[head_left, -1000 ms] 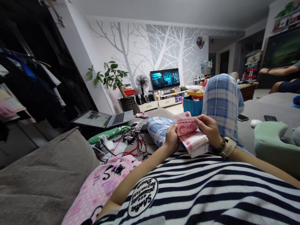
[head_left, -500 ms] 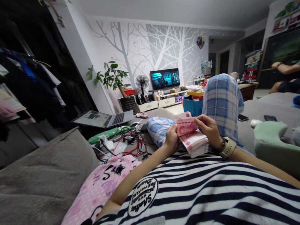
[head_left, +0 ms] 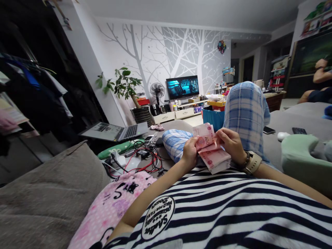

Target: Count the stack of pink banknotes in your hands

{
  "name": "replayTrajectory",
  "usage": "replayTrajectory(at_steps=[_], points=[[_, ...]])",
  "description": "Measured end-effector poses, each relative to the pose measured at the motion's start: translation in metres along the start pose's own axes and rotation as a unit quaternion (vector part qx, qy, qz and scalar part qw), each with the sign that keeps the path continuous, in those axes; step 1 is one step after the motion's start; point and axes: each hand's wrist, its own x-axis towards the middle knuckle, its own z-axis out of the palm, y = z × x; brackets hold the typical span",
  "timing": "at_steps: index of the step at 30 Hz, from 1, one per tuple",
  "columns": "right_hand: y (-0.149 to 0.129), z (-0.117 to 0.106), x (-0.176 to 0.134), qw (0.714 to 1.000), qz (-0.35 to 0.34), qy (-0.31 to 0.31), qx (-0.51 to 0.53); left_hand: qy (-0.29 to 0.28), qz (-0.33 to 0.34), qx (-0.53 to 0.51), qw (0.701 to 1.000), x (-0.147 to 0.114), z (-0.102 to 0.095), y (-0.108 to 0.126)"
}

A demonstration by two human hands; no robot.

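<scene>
A thick bundle of pink 100 banknotes (head_left: pixel 214 159) is held above my lap, bent over so that some notes stand up and the rest slope toward my striped shirt. My left hand (head_left: pixel 190 152) is closed around the bundle's left side, its thumb on the notes. At the upper right edge, the fingertips of my right hand (head_left: pixel 231 143) are pinched on a banknote (head_left: pixel 215 141), which curves away from the upright notes. A watch with a pale strap (head_left: pixel 253 162) is on my right wrist. Behind the money my knee (head_left: pixel 245 107) is raised in blue plaid trousers.
An open laptop (head_left: pixel 116 132) lies to the left, near tangled cables (head_left: pixel 153 159) and a pink blanket (head_left: pixel 116 204). A phone (head_left: pixel 269 130), white mouse (head_left: pixel 283 136) and green cushion (head_left: pixel 298 152) are on the right. Another person's arm (head_left: pixel 321 71) shows at far right.
My right fingers have drawn a note's edge, so the upright notes show a different face, with the portrait out of sight. The other person's hand at far right has risen.
</scene>
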Motion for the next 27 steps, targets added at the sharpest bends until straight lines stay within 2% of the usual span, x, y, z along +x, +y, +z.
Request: replayTrajectory(at_steps=[3, 7, 11, 20, 25, 27], points=[[-0.001, 0.0, 0.0, 1.0, 0.004, -0.015, -0.003, -0.037, -0.009, -0.008, 0.999, -0.003, 0.002, 0.002], [-0.004, 0.0, 0.001, 0.997, -0.025, 0.034, -0.059, -0.074, -0.024, -0.018, 0.997, -0.009, 0.006, 0.008], [-0.003, 0.0, 0.004, 0.995, -0.012, 0.063, -0.072, -0.096, -0.022, -0.01, 0.995, -0.012, 0.008, 0.012], [0.004, -0.002, 0.006, 0.994, -0.012, 0.048, -0.096, -0.096, -0.024, 0.0, 0.995, -0.011, 0.008, 0.011], [0.0, 0.0, 0.005, 0.996, -0.015, 0.048, -0.07, -0.025, 0.01, 0.01, 1.0, 0.0, 0.001, 0.003], [-0.003, 0.001, 0.004, 0.997, -0.02, 0.036, -0.061, -0.013, 0.022, 0.015, 1.0, 0.003, -0.002, 0.0]])
